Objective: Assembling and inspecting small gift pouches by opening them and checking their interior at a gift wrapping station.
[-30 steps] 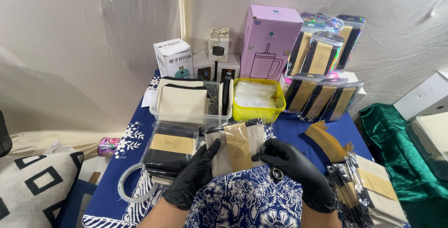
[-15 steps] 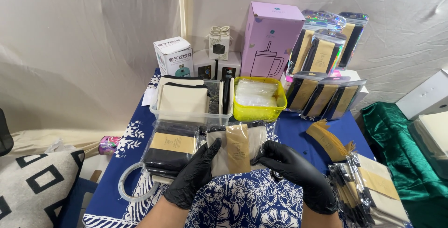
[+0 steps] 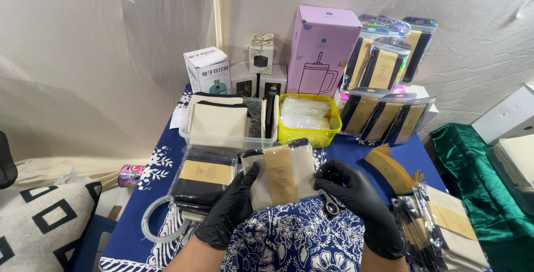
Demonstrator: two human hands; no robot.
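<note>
While both gloved hands hold a flat pack (image 3: 281,174) with a brown paper band, the left hand (image 3: 229,211) pinches its left edge and the right hand (image 3: 361,205) grips its right edge, just above the blue counter (image 3: 356,152). Right beside it on the left lies a finished pile of banded packs (image 3: 204,180), and more finished ones lie by the right hand (image 3: 445,227) and stand at the back (image 3: 384,119). Loose brown bands (image 3: 392,166), a yellow basket of clear bags (image 3: 308,117) and a clear tub of cloth pieces (image 3: 222,120) look like work left to do.
</note>
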